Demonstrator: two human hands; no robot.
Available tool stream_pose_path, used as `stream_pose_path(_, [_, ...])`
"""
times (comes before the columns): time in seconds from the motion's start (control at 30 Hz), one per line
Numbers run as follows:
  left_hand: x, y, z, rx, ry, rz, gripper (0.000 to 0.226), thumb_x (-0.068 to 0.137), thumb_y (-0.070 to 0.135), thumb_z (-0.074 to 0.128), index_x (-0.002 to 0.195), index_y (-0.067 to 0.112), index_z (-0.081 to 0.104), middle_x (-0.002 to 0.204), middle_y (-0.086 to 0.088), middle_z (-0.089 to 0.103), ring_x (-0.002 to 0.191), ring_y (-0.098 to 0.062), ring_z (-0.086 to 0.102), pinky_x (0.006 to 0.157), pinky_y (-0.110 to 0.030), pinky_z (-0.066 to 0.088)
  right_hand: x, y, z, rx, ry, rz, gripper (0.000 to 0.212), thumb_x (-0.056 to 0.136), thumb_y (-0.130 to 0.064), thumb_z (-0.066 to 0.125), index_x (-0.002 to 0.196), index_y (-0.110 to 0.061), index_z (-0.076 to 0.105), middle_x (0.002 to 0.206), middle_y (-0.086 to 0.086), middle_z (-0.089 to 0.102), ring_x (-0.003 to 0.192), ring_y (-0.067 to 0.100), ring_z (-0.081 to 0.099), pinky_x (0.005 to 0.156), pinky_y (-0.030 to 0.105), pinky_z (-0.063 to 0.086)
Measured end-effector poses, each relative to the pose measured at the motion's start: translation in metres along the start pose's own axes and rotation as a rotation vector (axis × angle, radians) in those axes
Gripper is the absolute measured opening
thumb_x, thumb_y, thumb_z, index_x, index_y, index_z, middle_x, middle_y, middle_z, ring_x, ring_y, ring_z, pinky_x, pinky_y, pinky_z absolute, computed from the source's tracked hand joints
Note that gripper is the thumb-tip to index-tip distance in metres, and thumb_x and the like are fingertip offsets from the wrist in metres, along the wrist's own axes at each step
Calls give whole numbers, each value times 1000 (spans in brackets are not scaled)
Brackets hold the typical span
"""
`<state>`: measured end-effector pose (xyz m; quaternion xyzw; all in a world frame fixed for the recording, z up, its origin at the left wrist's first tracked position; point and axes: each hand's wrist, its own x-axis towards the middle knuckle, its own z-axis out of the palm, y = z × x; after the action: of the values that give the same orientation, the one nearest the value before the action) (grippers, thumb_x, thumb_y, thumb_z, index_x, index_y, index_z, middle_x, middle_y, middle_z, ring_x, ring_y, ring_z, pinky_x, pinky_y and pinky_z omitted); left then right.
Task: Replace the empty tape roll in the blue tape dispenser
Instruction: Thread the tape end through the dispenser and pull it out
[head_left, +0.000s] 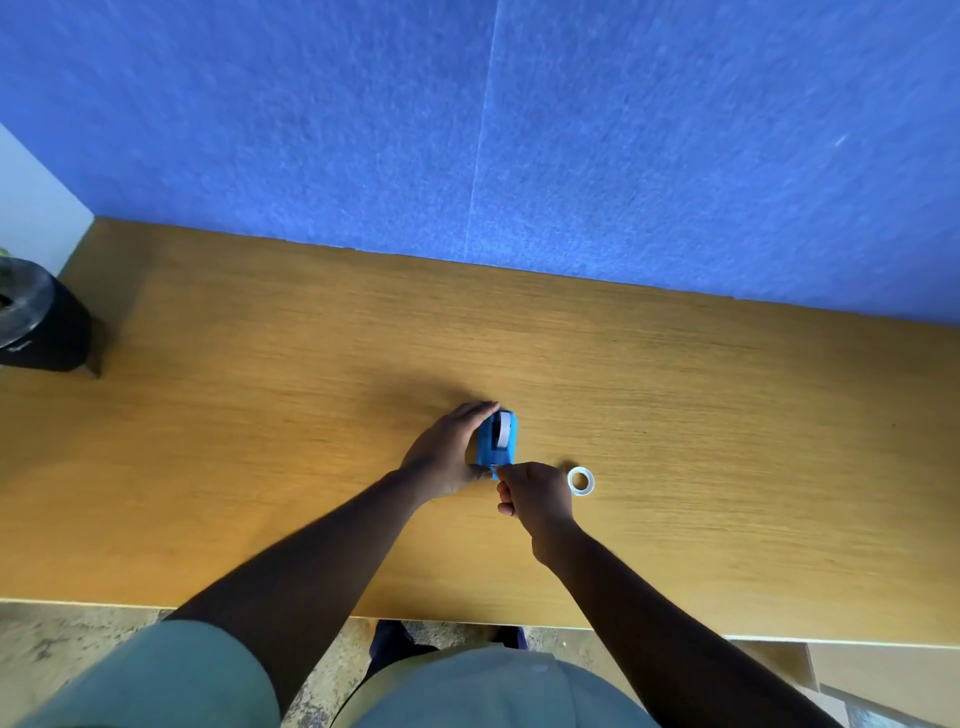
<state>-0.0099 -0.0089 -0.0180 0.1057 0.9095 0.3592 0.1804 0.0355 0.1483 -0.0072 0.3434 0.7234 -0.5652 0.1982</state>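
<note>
Gripping blue dispenser (497, 440): left hand (447, 452); right hand (535, 499) pinching its near end; spare roll (580, 480) beside.

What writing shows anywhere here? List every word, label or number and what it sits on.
None can be read.
Blue tape dispenser: no legible brand or label.
White ring on the table: no print visible.
Black bin: a pale mark low on its side, too small and blurred to read.
</note>
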Motion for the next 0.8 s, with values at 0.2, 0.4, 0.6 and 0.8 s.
stream_pose_path(0.2, [1, 1, 0, -12, -13, -15, 108, 72, 20, 89, 158, 33, 24, 163, 13, 30, 148, -14, 31, 114, -32, 34, -2, 3, -1, -15, 3, -33, 21, 93, -11, 68, 74, -3, 70, 64, 7, 65, 57, 19, 58, 63, 36, 53])
stream_pose_path(0.4, [0, 3, -1, -21, -21, -31, 108, 73, 18, 89, 158, 33, 24, 163, 12, 29, 149, -15, 31, 116, -36, 36, 2, 7, -3, -60, -11, -30, 21, 94, -14, 67, 84, 4, 73, 62, 3, 67, 53, 14, 61, 69, 41, 56])
stream_pose_path(0.6, [-1, 4, -1, -18, -19, -33, 108, 74, 17, 88, 158, 32, 24, 163, 11, 30, 149, -15, 30, 117, -38, 37, 6, 11, -5, -79, -41, -24, 21, 97, -17, 66, 86, 0, 74, 63, 3, 67, 53, 12, 62, 70, 38, 56])
stream_pose_path(0.8, [-1, 5, -2, -19, -13, -27, 106, 74, 15, 88, 158, 30, 25, 163, 10, 31, 149, -15, 31, 118, -39, 37, 8, 11, -4, -26, -78, 5, 20, 97, -16, 66, 81, -6, 73, 64, 3, 65, 56, 14, 61, 72, 38, 57])
